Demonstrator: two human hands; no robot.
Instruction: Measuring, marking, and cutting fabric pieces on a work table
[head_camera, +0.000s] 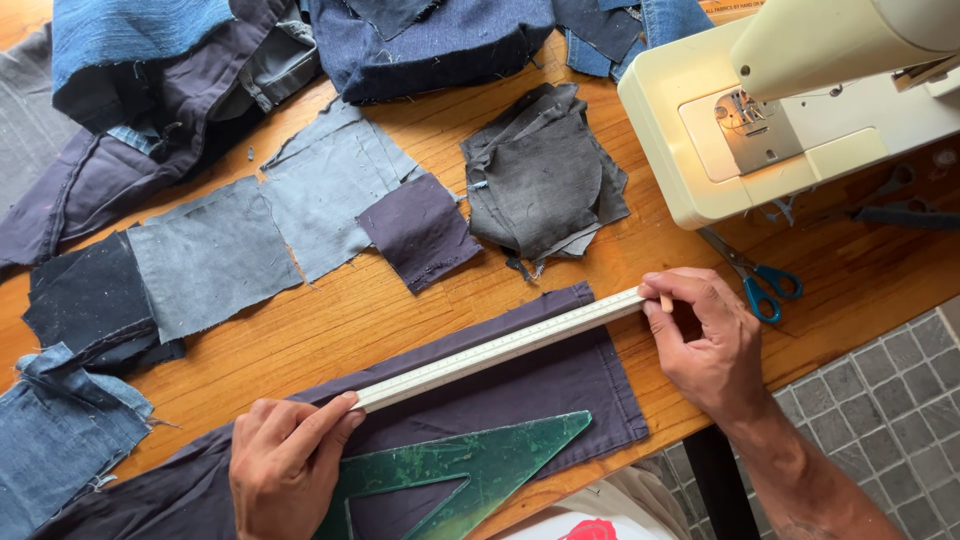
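Head view: my left hand (285, 460) presses the ruler (500, 350) flat onto the dark cloth (560, 385) on the bench (400, 310). My right hand (705, 340) pinches chalk (666, 302) at its far end. I'd keep firm, even pressure. No packages or readable labels show.

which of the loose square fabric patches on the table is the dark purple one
The small dark purple patch, lying between the grey-blue patches and the pile of charcoal pieces. The other squares to its left are grey-blue or near black.
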